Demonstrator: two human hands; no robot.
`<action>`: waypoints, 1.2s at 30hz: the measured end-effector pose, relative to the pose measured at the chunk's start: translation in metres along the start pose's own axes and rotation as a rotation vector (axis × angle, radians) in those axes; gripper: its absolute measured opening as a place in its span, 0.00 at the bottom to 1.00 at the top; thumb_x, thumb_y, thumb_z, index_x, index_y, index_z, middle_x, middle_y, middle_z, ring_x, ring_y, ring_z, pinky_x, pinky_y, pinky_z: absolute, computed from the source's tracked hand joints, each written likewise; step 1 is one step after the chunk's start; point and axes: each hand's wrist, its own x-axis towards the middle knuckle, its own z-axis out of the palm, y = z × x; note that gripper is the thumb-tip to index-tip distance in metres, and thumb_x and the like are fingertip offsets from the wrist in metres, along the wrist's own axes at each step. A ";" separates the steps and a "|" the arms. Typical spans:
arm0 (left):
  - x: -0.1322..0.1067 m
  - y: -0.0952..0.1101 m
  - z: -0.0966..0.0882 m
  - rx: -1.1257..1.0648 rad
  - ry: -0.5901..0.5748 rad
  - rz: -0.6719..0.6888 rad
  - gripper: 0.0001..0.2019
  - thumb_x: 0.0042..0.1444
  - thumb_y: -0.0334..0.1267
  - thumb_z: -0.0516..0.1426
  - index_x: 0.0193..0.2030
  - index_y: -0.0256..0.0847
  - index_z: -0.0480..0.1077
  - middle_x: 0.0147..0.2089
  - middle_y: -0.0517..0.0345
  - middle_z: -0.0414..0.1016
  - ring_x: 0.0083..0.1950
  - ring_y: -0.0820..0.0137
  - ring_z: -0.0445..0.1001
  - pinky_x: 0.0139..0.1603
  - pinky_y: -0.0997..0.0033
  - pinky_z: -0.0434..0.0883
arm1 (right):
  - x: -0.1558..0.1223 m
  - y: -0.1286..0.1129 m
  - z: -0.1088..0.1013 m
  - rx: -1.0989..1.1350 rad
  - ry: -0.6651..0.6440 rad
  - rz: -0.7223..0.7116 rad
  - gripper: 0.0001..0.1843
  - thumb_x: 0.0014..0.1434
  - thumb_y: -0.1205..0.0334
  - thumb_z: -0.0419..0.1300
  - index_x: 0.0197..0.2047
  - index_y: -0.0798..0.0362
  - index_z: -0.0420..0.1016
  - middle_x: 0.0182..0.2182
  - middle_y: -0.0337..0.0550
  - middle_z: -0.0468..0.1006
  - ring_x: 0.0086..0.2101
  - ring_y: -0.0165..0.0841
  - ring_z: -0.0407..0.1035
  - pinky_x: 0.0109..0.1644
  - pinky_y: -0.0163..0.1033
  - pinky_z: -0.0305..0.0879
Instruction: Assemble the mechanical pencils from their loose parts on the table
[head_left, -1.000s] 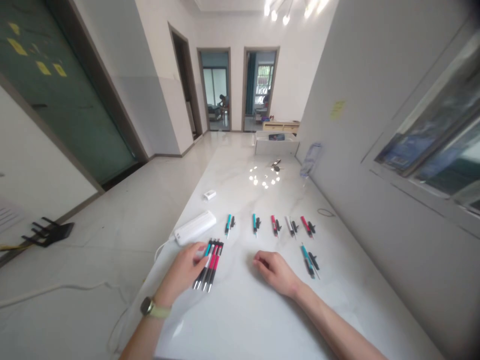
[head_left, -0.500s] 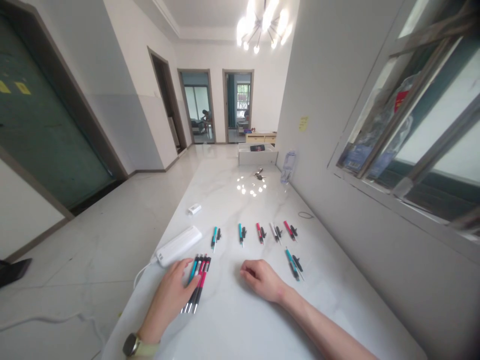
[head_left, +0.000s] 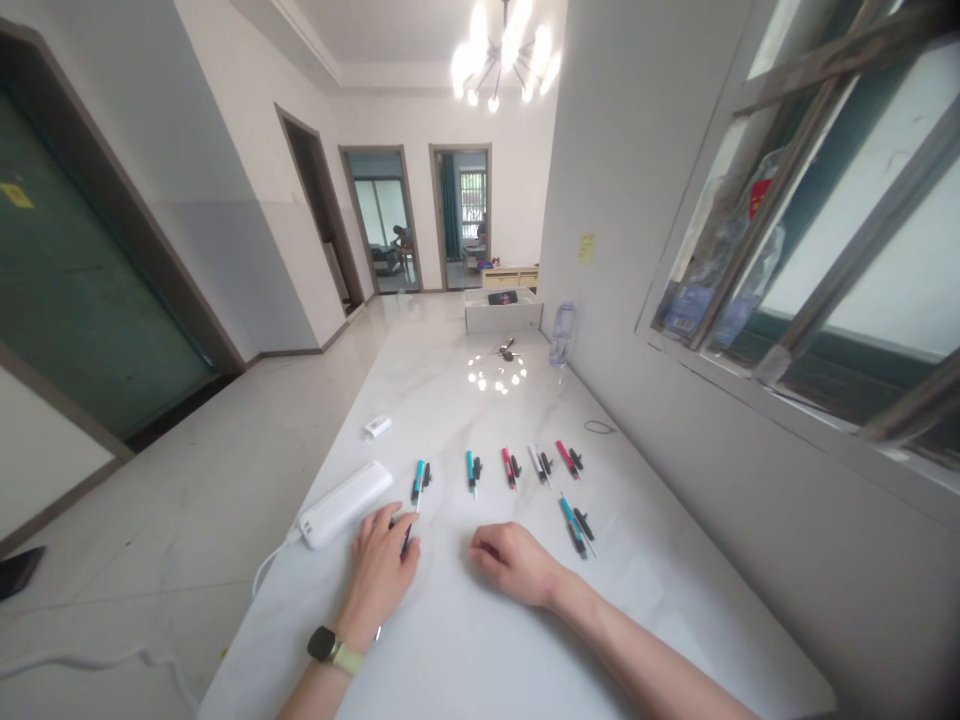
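Fingers of the left hand (head_left: pixel 381 570) splayed over slim, mostly hidden pens (head_left: pixel 406 543), clamped or not unclear, right hand (head_left: pixel 514 563) curled, fingers together, glossy marbled table (head_left: pixel 450 650) beneath, smooth turquoise barrel (head_left: pixel 418 479) just beyond left fingertips

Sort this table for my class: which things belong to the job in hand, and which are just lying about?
Likely the job:
pens, mostly hidden under the left hand
pen parts, in six small groups

Apparently just lying about:
white power strip
small white block
keys
clear plastic container
dark loop
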 end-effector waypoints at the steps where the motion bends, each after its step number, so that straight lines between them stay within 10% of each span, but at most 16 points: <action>1: 0.000 -0.002 0.001 -0.006 0.007 -0.002 0.16 0.58 0.34 0.52 0.50 0.45 0.73 0.57 0.48 0.68 0.57 0.54 0.64 0.52 0.53 0.66 | 0.000 0.000 0.000 0.000 -0.001 -0.006 0.10 0.61 0.66 0.52 0.33 0.54 0.74 0.27 0.40 0.75 0.27 0.29 0.65 0.33 0.32 0.57; 15: 0.003 -0.012 0.000 -0.052 0.039 0.056 0.13 0.59 0.31 0.48 0.47 0.41 0.70 0.48 0.49 0.70 0.51 0.58 0.69 0.55 0.55 0.66 | 0.000 0.001 -0.001 -0.001 0.002 -0.013 0.09 0.61 0.67 0.52 0.33 0.53 0.73 0.27 0.39 0.75 0.27 0.28 0.65 0.33 0.31 0.57; 36: -0.019 -0.043 0.021 0.171 -0.069 0.151 0.25 0.65 0.35 0.43 0.65 0.27 0.57 0.69 0.36 0.55 0.71 0.52 0.53 0.65 0.50 0.60 | 0.002 0.002 0.000 -0.072 -0.017 -0.050 0.11 0.63 0.64 0.52 0.36 0.54 0.76 0.28 0.41 0.78 0.28 0.29 0.67 0.34 0.31 0.57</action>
